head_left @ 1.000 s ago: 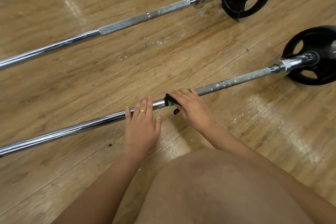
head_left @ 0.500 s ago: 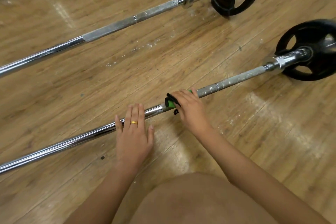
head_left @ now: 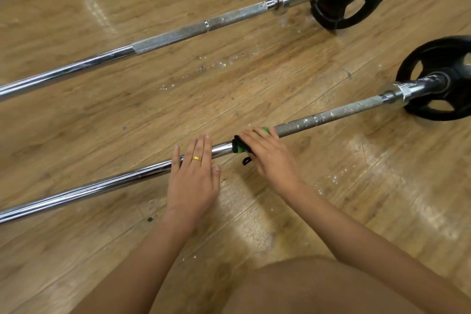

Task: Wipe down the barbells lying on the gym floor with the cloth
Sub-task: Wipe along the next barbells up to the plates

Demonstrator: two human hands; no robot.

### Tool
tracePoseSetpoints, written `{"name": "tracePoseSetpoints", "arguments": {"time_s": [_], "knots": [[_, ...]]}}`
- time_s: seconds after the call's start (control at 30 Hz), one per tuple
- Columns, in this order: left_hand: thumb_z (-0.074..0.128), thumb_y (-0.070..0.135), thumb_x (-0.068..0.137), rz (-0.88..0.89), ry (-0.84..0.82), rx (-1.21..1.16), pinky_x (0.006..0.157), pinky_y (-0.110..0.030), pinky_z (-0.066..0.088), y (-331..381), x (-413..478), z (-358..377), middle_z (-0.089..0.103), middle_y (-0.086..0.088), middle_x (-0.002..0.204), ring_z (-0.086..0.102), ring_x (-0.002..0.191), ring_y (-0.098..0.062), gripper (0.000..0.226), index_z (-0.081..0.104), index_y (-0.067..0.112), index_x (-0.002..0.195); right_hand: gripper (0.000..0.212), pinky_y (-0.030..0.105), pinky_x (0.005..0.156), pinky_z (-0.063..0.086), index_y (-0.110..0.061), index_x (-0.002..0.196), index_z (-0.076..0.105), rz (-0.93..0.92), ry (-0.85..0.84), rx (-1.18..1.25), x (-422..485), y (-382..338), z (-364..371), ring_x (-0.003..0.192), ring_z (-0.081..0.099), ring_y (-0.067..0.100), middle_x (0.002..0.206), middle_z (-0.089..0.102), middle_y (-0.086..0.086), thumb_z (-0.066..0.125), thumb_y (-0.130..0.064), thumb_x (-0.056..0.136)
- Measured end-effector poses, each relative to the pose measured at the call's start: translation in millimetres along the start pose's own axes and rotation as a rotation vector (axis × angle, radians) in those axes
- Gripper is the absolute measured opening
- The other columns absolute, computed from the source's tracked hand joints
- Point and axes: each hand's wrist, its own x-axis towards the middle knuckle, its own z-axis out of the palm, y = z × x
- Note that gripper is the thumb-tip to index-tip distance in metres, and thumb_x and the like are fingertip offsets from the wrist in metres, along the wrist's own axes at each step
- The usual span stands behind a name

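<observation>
Wiping near barbell (head_left: 102, 186), lying on floor (head_left: 254, 84): our right hand (head_left: 270, 158) curls fingers round green cloth (head_left: 238, 149) on its shaft; left hand (head_left: 193, 178), fingers straight, steadies it. We advise firm strokes toward chalky knurling (head_left: 331, 116).

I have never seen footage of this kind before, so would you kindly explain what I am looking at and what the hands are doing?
There is no machine here, only a person's two bare hands. The single picture comes from a camera worn on the person's head, looking forward and down. Two barbells lie on the wooden floor, each with a black plate at its right end. The left hand rests flat, fingers straight, on the near barbell. The right hand curls over a green and black cloth wrapped on that same bar. The far barbell is untouched. White specks dot the floor and the near bar's rough grip section.
</observation>
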Motion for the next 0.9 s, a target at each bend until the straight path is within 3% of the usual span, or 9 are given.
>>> {"name": "tracePoseSetpoints", "arguments": {"time_s": [0.17, 0.27, 0.33, 0.47, 0.57, 0.67, 0.73, 0.9], "knots": [[0.030, 0.041, 0.101, -0.005, -0.006, -0.016, 0.124, -0.049, 0.007, -4.8, 11.8, -0.7, 0.036, -0.009, 0.159, 0.029, 0.150, -0.022, 0.065, 0.026, 0.007, 0.157, 0.048, 0.046, 0.119, 0.021, -0.009, 0.137, 0.058, 0.120, 0.017, -0.012, 18.6, 7.9, -4.4, 0.132, 0.052, 0.032, 0.134, 0.063, 0.008, 0.065, -0.002, 0.089], [0.030, 0.043, 0.100, -0.036, -0.001, -0.035, 0.123, -0.048, 0.005, -3.7, 19.0, -1.2, 0.038, -0.009, 0.158, 0.030, 0.149, -0.023, 0.067, 0.030, 0.006, 0.156, 0.046, 0.048, 0.120, 0.021, -0.009, 0.139, 0.055, 0.058, -0.009, -0.027, 20.1, -4.9, 7.9, 0.134, 0.049, 0.031, 0.137, 0.061, 0.007, 0.054, -0.009, 0.094], [0.029, 0.044, 0.099, -0.040, -0.010, -0.046, 0.123, -0.048, 0.005, -4.7, 23.6, -2.0, 0.038, -0.009, 0.159, 0.029, 0.149, -0.022, 0.068, 0.029, 0.006, 0.156, 0.050, 0.046, 0.120, 0.021, -0.009, 0.142, 0.053, 0.028, -0.026, -0.056, 23.5, 1.0, 7.2, 0.136, 0.048, 0.028, 0.140, 0.059, 0.007, 0.059, -0.006, 0.092], [0.025, 0.046, 0.099, -0.030, -0.022, -0.051, 0.123, -0.047, 0.002, -8.9, 29.4, -3.4, 0.036, -0.008, 0.160, 0.027, 0.150, -0.022, 0.070, 0.027, 0.007, 0.157, 0.048, 0.045, 0.123, 0.016, -0.010, 0.144, 0.049, 0.209, 0.020, -0.035, 31.9, 2.6, 4.5, 0.142, 0.041, 0.027, 0.145, 0.055, 0.007, 0.058, -0.007, 0.097], [0.023, 0.047, 0.099, -0.036, -0.017, -0.048, 0.124, -0.047, 0.003, -8.3, 31.0, -2.6, 0.037, -0.009, 0.159, 0.028, 0.150, -0.023, 0.071, 0.027, 0.006, 0.157, 0.045, 0.046, 0.125, 0.007, -0.011, 0.147, 0.046, 0.246, -0.016, -0.031, 32.6, -8.1, 9.8, 0.147, 0.030, 0.025, 0.151, 0.048, 0.005, 0.046, -0.021, 0.103], [0.026, 0.048, 0.099, -0.037, -0.007, -0.068, 0.124, -0.047, 0.001, -7.7, 30.8, -0.6, 0.036, -0.009, 0.159, 0.027, 0.150, -0.024, 0.071, 0.027, 0.006, 0.157, 0.057, 0.044, 0.125, 0.001, -0.014, 0.151, 0.042, 0.245, -0.076, 0.001, 30.3, -7.6, 6.1, 0.151, 0.020, 0.021, 0.157, 0.039, 0.001, 0.028, -0.045, 0.105], [0.027, 0.048, 0.100, -0.034, -0.002, -0.071, 0.124, -0.047, 0.000, -7.6, 29.7, 0.1, 0.036, -0.009, 0.160, 0.027, 0.150, -0.024, 0.072, 0.026, 0.006, 0.157, 0.058, 0.042, 0.125, 0.001, -0.018, 0.151, 0.044, 0.236, -0.077, 0.020, 30.5, -3.5, 2.0, 0.151, 0.021, 0.019, 0.157, 0.041, -0.002, 0.020, -0.045, 0.106], [0.023, 0.050, 0.099, -0.030, -0.007, -0.084, 0.124, -0.048, 0.001, -5.9, 26.6, -0.5, 0.036, -0.009, 0.160, 0.025, 0.151, -0.024, 0.073, 0.026, 0.006, 0.157, 0.047, 0.045, 0.123, 0.011, -0.023, 0.144, 0.051, 0.160, -0.065, -0.004, 35.7, 13.0, 0.4, 0.144, 0.035, 0.021, 0.148, 0.050, -0.003, 0.038, -0.045, 0.105]]}}
